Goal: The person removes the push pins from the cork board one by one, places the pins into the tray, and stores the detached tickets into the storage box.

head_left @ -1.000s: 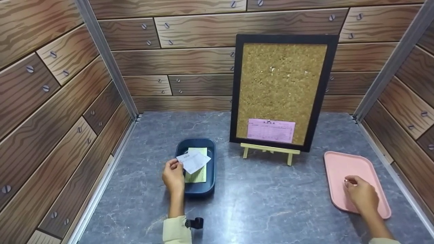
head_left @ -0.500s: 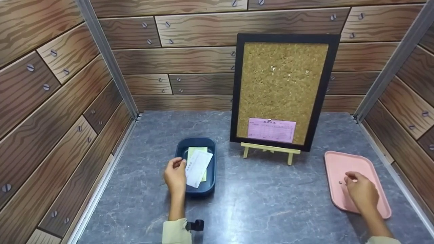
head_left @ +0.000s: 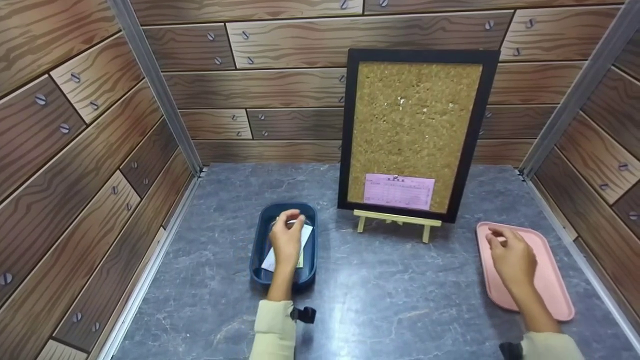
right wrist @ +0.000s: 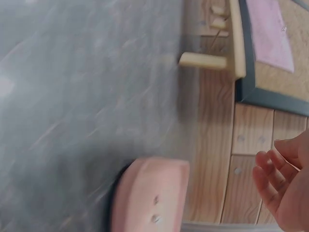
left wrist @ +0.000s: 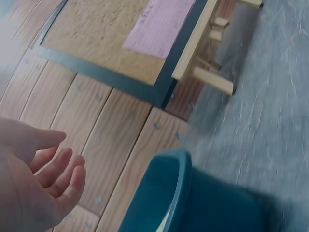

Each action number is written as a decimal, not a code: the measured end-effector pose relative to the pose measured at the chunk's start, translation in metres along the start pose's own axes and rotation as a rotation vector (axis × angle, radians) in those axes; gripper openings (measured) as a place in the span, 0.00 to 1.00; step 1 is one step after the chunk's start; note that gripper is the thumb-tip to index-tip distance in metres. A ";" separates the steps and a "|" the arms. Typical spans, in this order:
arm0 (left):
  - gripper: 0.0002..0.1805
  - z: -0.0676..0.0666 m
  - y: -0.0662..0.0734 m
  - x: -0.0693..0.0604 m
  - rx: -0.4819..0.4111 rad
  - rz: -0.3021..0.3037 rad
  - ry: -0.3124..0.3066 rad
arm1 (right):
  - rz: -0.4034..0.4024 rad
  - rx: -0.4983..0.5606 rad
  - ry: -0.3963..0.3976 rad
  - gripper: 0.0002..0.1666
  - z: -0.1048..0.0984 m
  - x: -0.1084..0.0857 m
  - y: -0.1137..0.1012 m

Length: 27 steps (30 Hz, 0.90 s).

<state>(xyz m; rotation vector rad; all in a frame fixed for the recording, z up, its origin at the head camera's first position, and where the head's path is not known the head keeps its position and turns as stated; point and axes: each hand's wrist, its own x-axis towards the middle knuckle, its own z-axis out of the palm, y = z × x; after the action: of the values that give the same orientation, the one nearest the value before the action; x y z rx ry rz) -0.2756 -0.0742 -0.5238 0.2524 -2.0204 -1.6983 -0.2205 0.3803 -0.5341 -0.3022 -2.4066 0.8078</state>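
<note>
My left hand (head_left: pixel 286 242) hovers over the dark blue bin (head_left: pixel 311 262), fingers loosely curled around nothing. Inside the bin lie a white printed slip (head_left: pixel 306 235) and a yellow-green slip (head_left: pixel 300 261), partly covered by the hand. In the left wrist view the left hand (left wrist: pixel 41 179) is empty beside the bin's rim. My right hand (head_left: pixel 514 257) is above the pink tray (head_left: pixel 552 280), also empty with relaxed fingers. Small metallic pins (right wrist: pixel 156 218) lie on the tray in the right wrist view, where the right hand (right wrist: pixel 287 181) stays apart from them.
A black-framed corkboard (head_left: pixel 415 125) leans upright on a small wooden easel (head_left: pixel 397 218) at the back. One pin (head_left: pixel 396 177) fixes a pink printed slip (head_left: pixel 398 193) low on the cork. Wood-patterned walls (head_left: pixel 290 90) enclose the grey marbled tabletop (head_left: pixel 380 290).
My left hand has let go of the white slip, which now lies in the bin, and moved right over it. A pin appeared on the tray by my right hand, which then moved forward and left.
</note>
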 end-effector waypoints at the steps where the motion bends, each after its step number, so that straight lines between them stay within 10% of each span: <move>1: 0.08 0.004 0.001 0.001 -0.013 0.008 -0.014 | -0.004 0.012 0.008 0.13 0.002 0.001 -0.005; 27: 0.10 0.090 0.014 0.011 -0.035 0.106 -0.194 | -0.156 0.173 0.038 0.10 0.060 0.027 -0.085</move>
<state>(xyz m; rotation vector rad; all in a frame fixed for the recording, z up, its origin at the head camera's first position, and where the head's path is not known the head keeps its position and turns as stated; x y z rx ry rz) -0.3256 0.0026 -0.5175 -0.0326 -2.0973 -1.7477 -0.2806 0.2943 -0.5087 -0.0598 -2.2740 0.9217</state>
